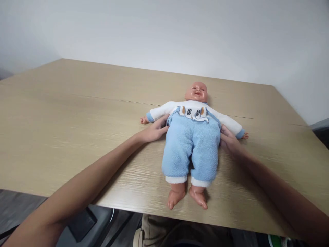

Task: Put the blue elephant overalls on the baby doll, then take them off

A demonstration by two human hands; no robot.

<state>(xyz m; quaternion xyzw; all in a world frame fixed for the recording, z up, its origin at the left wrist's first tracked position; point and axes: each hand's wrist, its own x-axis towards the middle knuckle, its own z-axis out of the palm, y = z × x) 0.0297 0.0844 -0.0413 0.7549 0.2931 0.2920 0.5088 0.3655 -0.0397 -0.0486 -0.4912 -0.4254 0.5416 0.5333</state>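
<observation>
A baby doll (191,137) lies on its back on the wooden table, its head away from me and its bare feet near the front edge. It wears a white top with blue cuffs and fluffy light-blue overalls (177,147) with an elephant face (194,113) on the chest. My left hand (156,130) grips the left side of the overalls at the waist, with some fingertips hidden by the cloth. On the opposite side, my right hand (229,140) holds the doll's waist, its fingers partly tucked behind the fabric. Both doll arms are spread outward.
The wooden table (77,130) has thin seams across it and meets a pale wall (164,37) at the back. Below the front edge are a dark grey seat-like object (87,226) and beige trousers (156,231). A dark object (322,132) stands beyond the right edge.
</observation>
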